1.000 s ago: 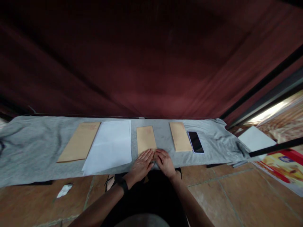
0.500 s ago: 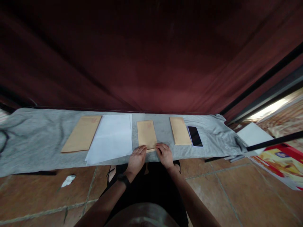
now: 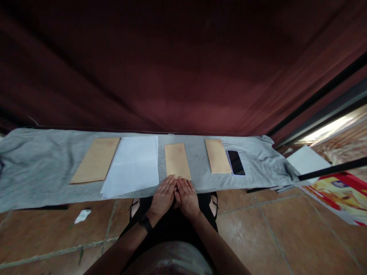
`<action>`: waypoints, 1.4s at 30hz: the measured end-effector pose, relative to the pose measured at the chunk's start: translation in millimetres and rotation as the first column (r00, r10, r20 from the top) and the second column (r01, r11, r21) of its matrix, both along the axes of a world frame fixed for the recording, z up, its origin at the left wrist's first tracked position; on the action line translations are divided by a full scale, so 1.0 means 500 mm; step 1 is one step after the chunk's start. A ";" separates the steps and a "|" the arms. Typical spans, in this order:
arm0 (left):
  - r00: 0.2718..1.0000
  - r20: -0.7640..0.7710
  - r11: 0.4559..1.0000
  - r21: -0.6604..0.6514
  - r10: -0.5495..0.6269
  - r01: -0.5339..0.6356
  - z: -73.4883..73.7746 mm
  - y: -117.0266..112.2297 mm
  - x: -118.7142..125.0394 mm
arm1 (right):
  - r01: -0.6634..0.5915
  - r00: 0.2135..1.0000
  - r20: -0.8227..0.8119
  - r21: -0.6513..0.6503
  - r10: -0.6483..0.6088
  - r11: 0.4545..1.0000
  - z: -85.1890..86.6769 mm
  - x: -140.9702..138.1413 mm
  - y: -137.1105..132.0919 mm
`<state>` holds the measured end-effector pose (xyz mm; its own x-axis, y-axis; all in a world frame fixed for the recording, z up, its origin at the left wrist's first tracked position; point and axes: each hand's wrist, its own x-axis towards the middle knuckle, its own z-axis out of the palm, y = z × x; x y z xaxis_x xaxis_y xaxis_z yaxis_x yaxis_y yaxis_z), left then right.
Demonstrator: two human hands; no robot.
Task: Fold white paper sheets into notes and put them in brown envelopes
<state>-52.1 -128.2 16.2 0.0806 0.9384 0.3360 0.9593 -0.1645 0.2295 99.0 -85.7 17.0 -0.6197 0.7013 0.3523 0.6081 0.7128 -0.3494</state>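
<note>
My left hand [image 3: 163, 195] and my right hand [image 3: 187, 195] lie flat side by side, fingers stretched out, on the near edge of a grey cloth [image 3: 40, 168] spread on the floor. Their fingertips touch the near end of a small brown envelope [image 3: 177, 160]. Neither hand holds anything. A black band is on my left wrist. A second small brown envelope [image 3: 217, 156] lies to the right, and a black phone [image 3: 236, 162] lies beside it. To the left are a white paper sheet [image 3: 132, 166] and a larger brown envelope [image 3: 96, 159].
A dark red curtain [image 3: 177, 68] hangs behind the cloth. A white sheet [image 3: 308, 160] and a red and yellow printed sheet [image 3: 342, 194] lie on the tiled floor at right, crossed by a black bar [image 3: 332, 169]. A scrap of white paper [image 3: 82, 215] lies at left.
My hands were apart on the envelope's near corners half a second ago; they have come together, flat, at its near end. The view has shifted slightly.
</note>
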 end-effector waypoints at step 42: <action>0.967 0.154 0.978 -0.081 0.202 -0.192 0.035 -0.007 0.024 | 0.103 0.995 -0.007 -0.004 -0.103 0.995 0.017 0.063 0.044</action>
<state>-39.9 -131.8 33.7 -0.1579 0.9506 0.2674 0.9212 0.0443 0.3866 130.6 -63.7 25.4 -0.5418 0.7625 0.3538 0.6753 0.6454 -0.3570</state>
